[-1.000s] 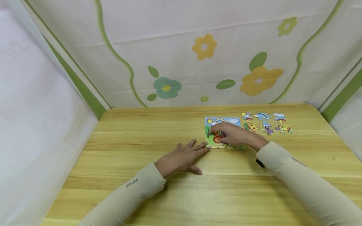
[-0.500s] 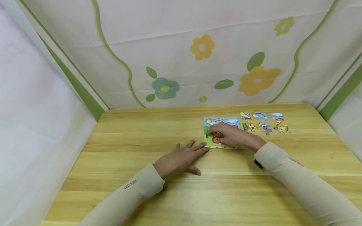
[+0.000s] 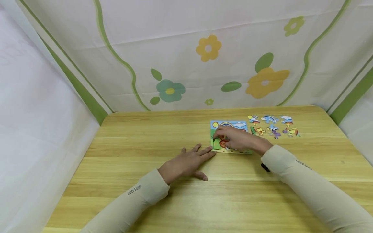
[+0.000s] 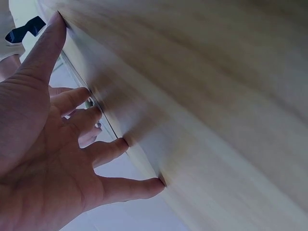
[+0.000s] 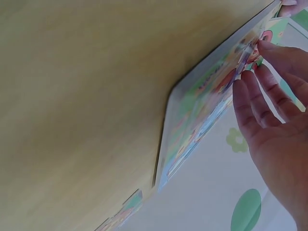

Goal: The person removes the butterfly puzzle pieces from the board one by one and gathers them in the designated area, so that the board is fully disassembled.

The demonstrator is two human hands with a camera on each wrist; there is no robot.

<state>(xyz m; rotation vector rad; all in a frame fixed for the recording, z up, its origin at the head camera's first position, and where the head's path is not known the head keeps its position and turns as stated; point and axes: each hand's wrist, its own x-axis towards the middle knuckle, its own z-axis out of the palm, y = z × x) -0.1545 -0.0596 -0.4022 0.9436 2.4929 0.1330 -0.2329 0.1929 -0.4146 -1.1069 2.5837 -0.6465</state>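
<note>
A colourful jigsaw board (image 3: pixel 240 125), printed with a sun, a rainbow and a cloud, lies flat on the wooden table. My right hand (image 3: pixel 237 138) reaches over it, thumb and index finger spread across a puzzle piece with a red spiral (image 3: pixel 223 144) and pinching it at the board's left side. The palm and fingers hide much of the board. In the right wrist view, the right fingertips (image 5: pixel 240 84) are down at the board's surface. My left hand (image 3: pixel 187 163) rests on the table with fingers spread, its foremost fingertips at the board's lower left corner.
Several loose puzzle pieces (image 3: pixel 273 130) lie in two rows right of the board. The wooden table (image 3: pixel 140 139) meets a white flowered cloth (image 3: pixel 180 58) at its back edge. Another cloth panel (image 3: pixel 35 113) hangs along the left side.
Both hands stay nearly in place. A dark line along the left edge of the piece under my right fingers shows more clearly now. The head view has shifted slightly.
</note>
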